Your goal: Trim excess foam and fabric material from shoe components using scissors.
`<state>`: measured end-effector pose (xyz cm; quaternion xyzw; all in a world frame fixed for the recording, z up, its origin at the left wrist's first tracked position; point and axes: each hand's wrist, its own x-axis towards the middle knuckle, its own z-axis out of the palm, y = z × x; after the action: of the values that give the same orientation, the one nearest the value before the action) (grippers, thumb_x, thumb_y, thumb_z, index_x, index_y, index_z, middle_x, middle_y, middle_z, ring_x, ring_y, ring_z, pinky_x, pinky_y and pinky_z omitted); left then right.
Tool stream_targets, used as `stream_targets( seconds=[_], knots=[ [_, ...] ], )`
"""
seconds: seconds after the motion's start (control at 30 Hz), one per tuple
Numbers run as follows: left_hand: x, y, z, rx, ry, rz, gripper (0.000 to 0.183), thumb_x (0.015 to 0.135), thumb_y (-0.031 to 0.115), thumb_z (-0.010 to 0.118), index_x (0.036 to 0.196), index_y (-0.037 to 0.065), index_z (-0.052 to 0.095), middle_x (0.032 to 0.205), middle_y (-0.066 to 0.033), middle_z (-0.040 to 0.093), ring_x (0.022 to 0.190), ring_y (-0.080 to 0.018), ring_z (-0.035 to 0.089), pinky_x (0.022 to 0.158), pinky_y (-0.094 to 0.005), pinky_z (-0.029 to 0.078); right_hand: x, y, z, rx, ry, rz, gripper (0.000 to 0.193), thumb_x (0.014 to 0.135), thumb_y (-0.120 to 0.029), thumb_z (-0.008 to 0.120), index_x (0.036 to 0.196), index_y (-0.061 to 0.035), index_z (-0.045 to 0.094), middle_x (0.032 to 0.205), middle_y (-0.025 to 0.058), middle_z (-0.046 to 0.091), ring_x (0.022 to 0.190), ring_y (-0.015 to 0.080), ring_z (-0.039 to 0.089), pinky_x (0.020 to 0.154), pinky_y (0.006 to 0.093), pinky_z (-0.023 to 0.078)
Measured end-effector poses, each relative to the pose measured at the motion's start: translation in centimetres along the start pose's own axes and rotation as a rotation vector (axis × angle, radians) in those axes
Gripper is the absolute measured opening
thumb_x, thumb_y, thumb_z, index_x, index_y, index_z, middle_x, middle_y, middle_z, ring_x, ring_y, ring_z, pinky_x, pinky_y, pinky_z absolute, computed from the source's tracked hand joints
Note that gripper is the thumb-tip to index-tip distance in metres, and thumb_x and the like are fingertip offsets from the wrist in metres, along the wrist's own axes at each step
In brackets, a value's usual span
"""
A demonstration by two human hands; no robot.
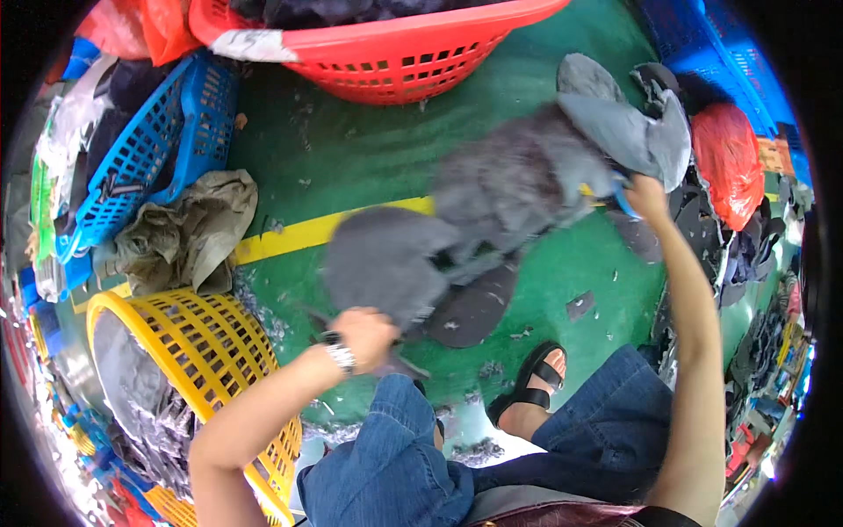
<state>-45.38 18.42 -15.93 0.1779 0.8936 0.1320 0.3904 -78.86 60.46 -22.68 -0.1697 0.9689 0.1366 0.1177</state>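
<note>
Head view. Reference point for all places: the yellow stripe [325,235] on the green floor [351,149].

Left hand [364,338]: near side of the stripe; fingers closed on the near edge of the grey pieces [386,259]. Wrist carries a silvery band [339,352].

Right hand [648,198]: at the right part of the stripe; fingers curled beside a blue loop [625,198]; cannot tell what they grip.

Grey pieces: flat, rounded, stretched between the hands across the stripe; middle portion dark, fluffy-looking and blurred. Further pale pieces [623,132] lie beyond the stripe, next to the right hand.

Dark disc [479,307]: near side of the stripe, partly under the grey pieces.

Sandal [536,378]: black, worn, near side.

Yellow basket [206,329]: near side, left; tilted, grey material inside.

Crumpled cloth [189,228]: brownish, over the stripe's left part.

Blue basket [132,162]: beyond the stripe, left; loaded.

Red basket [404,66]: beyond the stripe's middle; dark contents.

Red bag [727,167]: toward the stripe's right end.

Blue crate [724,66]: beyond the stripe, far right.
</note>
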Motion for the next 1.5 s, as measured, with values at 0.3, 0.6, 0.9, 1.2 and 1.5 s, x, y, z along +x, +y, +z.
stream_targets(
  seconds=[0.3, 0.6, 0.9, 1.2, 1.5],
  knots=[
    [7.6, 10.3, -6.2, -0.709, 0.226, 0.479, 0.021, 0.064, 0.017, 0.051, 0.081, 0.005, 0.056, 0.075, -0.0199, 0.058, 0.074, -0.0373, 0.056, 0.066, -0.0459, 0.044, 5.3, 23.2, -23.1, 0.065, 0.597, 0.197, 0.040, 0.078, -0.027, 0.046, 0.111, -0.0037, 0.047, 0.092, 0.0252, 0.056, 0.084, 0.0395, 0.056, 0.071, 0.0434, 0.043],
    [6.0, -6.1, 2.3, -0.760, 0.214, -0.179, 0.029, 0.064, 0.016, 0.059, 0.090, 0.003, 0.059, 0.079, -0.0148, 0.062, 0.075, -0.0235, 0.060, 0.068, -0.0342, 0.046, -4.3, -6.4, -13.4, 0.836, -0.047, -0.045, 0.030, 0.080, -0.026, 0.054, 0.101, -0.0042, 0.052, 0.066, -0.0002, 0.050, 0.061, 0.0116, 0.050, 0.058, 0.0258, 0.042],
    [5.0, -7.0, 3.6, -0.763, 0.308, -0.358, 0.022, 0.071, 0.024, 0.065, 0.076, 0.003, 0.062, 0.062, -0.0101, 0.059, 0.056, -0.0171, 0.054, 0.057, -0.0318, 0.042, -19.1, -25.4, -2.7, 0.972, -1.204, -0.280, 0.069, 0.074, -0.069, 0.040, 0.090, -0.0026, 0.054, 0.075, 0.0079, 0.051, 0.069, 0.0163, 0.049, 0.061, 0.0297, 0.040],
    [4.4, -7.6, 4.4, -0.757, 0.277, -0.431, 0.023, 0.068, 0.029, 0.065, 0.075, 0.007, 0.064, 0.068, -0.0133, 0.061, 0.066, -0.0277, 0.059, 0.062, -0.0370, 0.044, -18.4, -30.3, -3.5, 0.838, -0.907, -0.327, 0.077, 0.074, -0.068, 0.036, 0.102, 0.0020, 0.053, 0.094, 0.0247, 0.057, 0.094, 0.0391, 0.052, 0.081, 0.0425, 0.040],
    [3.6, -7.1, 3.7, -0.739, 0.279, -0.437, 0.024, 0.070, 0.029, 0.065, 0.076, 0.005, 0.063, 0.067, -0.0134, 0.060, 0.065, -0.0272, 0.058, 0.061, -0.0375, 0.043, -19.4, -26.5, -4.3, 0.858, -0.984, -0.380, 0.072, 0.077, -0.066, 0.035, 0.093, 0.0018, 0.053, 0.088, 0.0240, 0.057, 0.089, 0.0378, 0.054, 0.076, 0.0428, 0.039]
  ],
)
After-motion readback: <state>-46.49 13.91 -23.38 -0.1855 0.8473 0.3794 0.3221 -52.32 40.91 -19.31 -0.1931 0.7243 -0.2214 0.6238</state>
